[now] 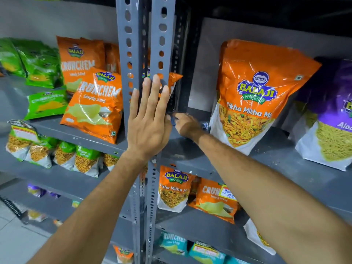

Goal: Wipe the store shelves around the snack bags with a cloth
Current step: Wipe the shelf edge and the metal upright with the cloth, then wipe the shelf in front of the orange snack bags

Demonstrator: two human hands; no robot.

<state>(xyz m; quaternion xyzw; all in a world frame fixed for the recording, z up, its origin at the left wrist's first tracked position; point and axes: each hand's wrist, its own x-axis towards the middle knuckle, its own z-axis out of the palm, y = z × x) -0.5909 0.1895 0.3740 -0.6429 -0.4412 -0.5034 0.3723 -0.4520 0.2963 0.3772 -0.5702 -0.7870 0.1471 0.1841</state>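
My left hand [149, 119] lies flat with fingers spread against the two grey slotted uprights [163, 44] between the shelf bays. My right hand [187, 125] reaches deep into the right bay, fingers closed on a small dark blue cloth [174, 119] pressed at the back left corner of the grey shelf [266, 159]. Most of the cloth is hidden by the hand. A large orange Tikha Mitha Mix bag [255, 96] stands just right of that hand. An orange Crunchem bag [95, 105] leans on the left bay's shelf.
A purple bag [331, 119] stands at the far right. Green bags [36, 63] fill the left bay's far side. Lower shelves hold several small snack packs [62, 155], an orange pair [196, 193] and teal bags [190, 246]. Tiled floor [17, 239] shows at bottom left.
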